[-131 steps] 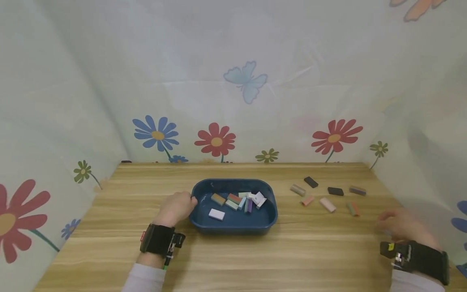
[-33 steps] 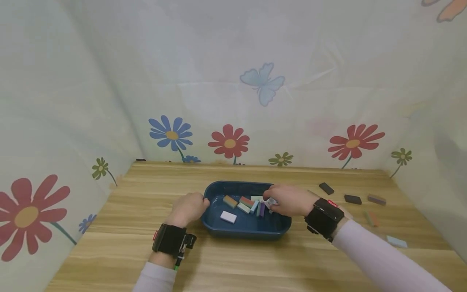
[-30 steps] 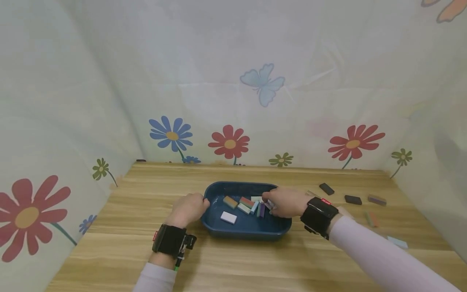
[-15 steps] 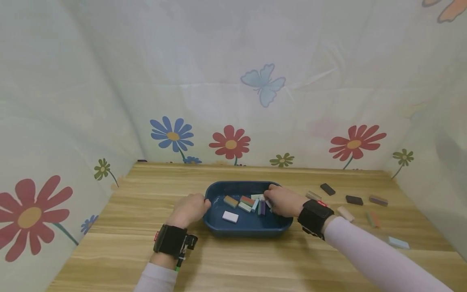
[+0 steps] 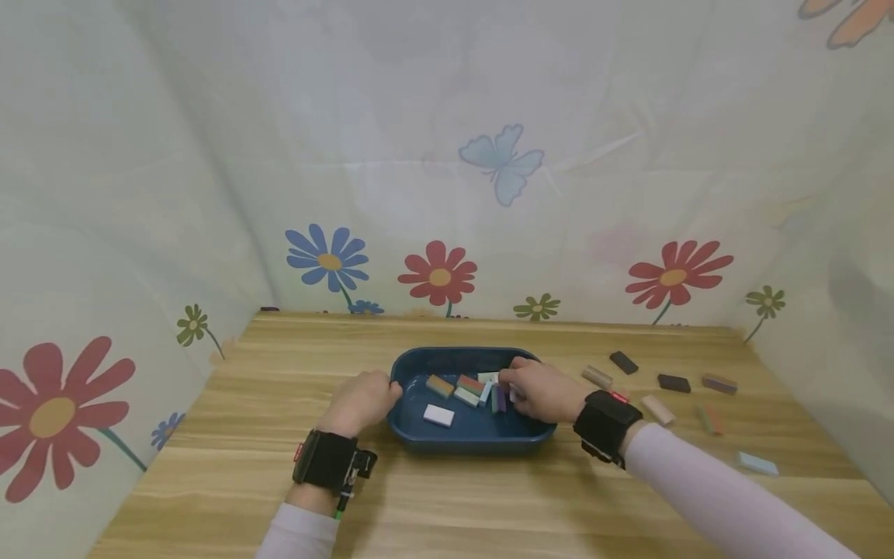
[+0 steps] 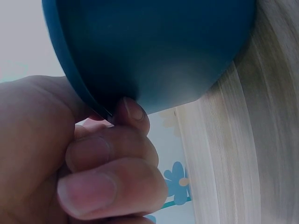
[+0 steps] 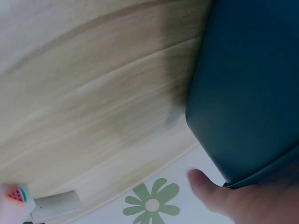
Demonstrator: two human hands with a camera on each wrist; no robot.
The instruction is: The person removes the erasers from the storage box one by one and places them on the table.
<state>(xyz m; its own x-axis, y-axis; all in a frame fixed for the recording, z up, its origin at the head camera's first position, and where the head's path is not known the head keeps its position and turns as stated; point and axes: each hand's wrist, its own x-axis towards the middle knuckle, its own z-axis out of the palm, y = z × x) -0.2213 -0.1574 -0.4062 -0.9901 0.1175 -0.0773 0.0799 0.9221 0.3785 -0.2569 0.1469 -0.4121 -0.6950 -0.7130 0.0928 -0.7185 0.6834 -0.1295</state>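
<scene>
A dark blue plastic basin stands on the wooden table. My left hand grips its left rim; the left wrist view shows curled fingers against the outer wall. My right hand reaches over the right rim, its curled fingers pinching a small white eraser-like block, mostly hidden. Beside those fingertips lie a purple block and a light blue one. An orange-brown block, a red-and-green block and a flat white block lie farther left inside.
Several more blocks lie on the table right of the basin: two black ones, including a near one, a grey-brown one, a pink one and a light blue one. A flower-printed curtain encloses the back and sides.
My right hand has come from the table's right side into the basin, exposing the light blue block on the table. In the last second it stays among the white blocks. My left hand keeps its grip.
</scene>
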